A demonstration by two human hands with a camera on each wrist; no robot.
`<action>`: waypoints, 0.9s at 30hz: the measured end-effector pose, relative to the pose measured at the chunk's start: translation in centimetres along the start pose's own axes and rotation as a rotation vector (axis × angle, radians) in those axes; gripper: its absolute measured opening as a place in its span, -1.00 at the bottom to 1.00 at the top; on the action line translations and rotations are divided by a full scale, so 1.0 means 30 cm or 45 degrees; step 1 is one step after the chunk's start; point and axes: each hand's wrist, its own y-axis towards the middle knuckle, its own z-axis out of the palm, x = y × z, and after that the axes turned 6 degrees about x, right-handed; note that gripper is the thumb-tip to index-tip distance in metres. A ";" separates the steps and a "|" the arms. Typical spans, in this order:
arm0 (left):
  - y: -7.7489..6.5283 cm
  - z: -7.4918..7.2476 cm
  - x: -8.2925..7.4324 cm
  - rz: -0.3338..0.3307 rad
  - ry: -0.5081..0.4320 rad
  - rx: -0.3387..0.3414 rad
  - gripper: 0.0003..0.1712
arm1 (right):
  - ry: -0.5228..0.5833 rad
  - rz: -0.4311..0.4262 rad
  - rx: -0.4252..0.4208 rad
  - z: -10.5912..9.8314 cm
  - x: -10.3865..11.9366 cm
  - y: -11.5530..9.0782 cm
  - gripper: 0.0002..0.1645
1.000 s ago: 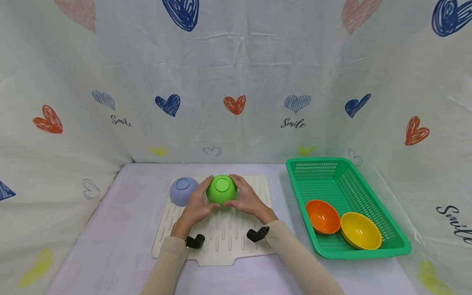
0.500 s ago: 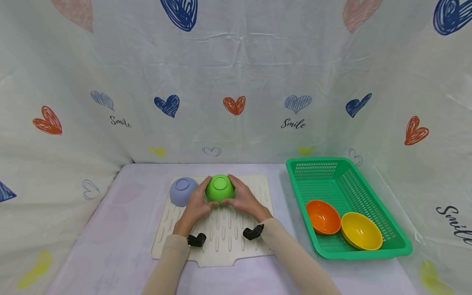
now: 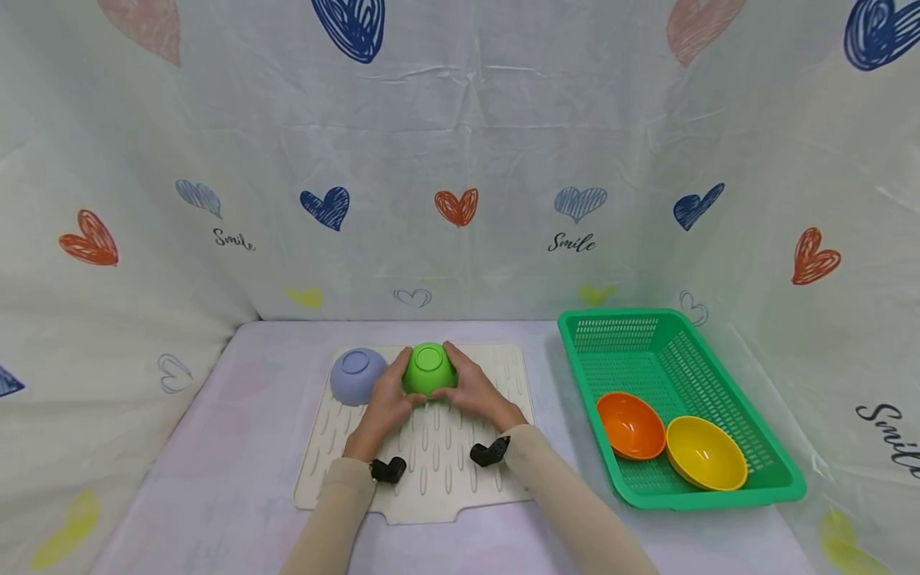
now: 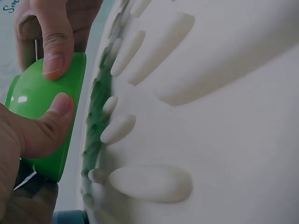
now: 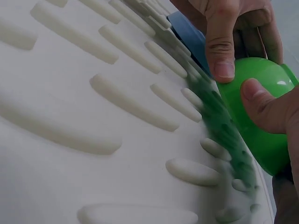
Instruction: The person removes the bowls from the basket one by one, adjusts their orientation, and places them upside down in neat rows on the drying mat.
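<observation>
Holding a green bowl [image 3: 430, 373] upside down just over the far part of the white mat [image 3: 424, 507], both hands share the load.
The left hand [image 3: 389, 403] grips its left side and the right hand [image 3: 474, 389] its right, each grip spread only to the bowl's width, thumb toward the mat's near edge, fingers round the far side. The left wrist view shows a gap between rim and mat. A blue bowl [image 3: 358, 380] sits upside down at the mat's far left. On the surface [image 3: 216, 463] right of the mat, a green basket [image 3: 707, 501] holds an orange bowl [image 3: 631, 427] and a yellow bowl [image 3: 707, 454].
</observation>
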 end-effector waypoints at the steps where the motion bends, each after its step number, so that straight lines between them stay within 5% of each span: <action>1: -0.001 0.001 0.000 0.000 0.000 0.000 0.12 | 0.000 0.002 0.003 0.003 -0.002 0.001 0.21; 27: -0.002 0.026 0.021 -0.096 0.047 0.093 0.11 | 0.008 0.017 0.025 0.034 -0.026 -0.007 0.21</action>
